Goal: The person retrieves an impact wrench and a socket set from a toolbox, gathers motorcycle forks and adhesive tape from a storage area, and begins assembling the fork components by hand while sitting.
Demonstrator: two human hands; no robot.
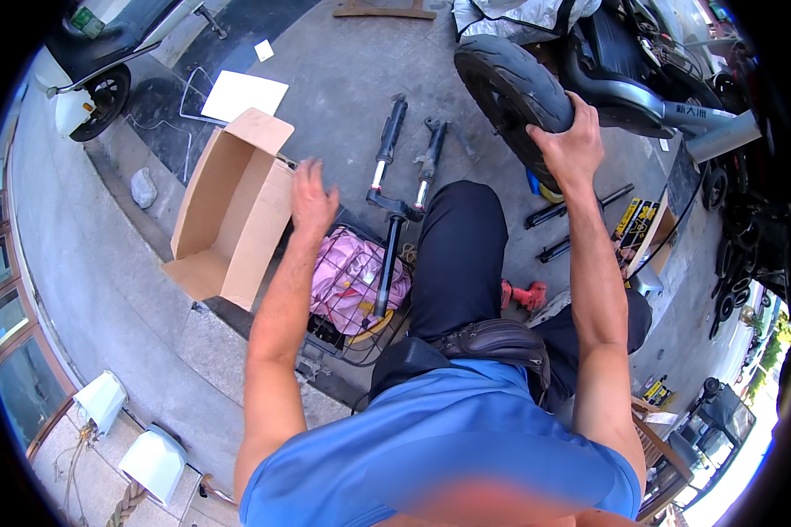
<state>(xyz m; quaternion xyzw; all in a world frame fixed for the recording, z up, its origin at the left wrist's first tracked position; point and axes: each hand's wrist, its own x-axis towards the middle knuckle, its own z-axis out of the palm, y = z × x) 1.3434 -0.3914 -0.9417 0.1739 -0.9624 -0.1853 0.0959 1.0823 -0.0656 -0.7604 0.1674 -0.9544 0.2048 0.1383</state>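
My right hand [574, 147] grips the rim of a black tyred wheel [510, 75], thumb on the near side and fingers over the tread. The wheel stands upright, tilted, beside a scooter. My left hand [314, 200] holds nothing; its fingers are apart and slightly blurred, close to the right side of an open cardboard box [237, 189]. Between my arms lies a front fork [395, 208] with two black and silver legs. Its stem reaches over a black wire basket [358, 303] filled with pink cloth [338, 268].
A scooter [611, 79] stands at the far right. Black shock tubes [558, 211] and a red power tool [525, 295] lie on the ground right of my knee. A white board [246, 95], a stone [143, 187] and another scooter's wheel [107, 101] are at the left.
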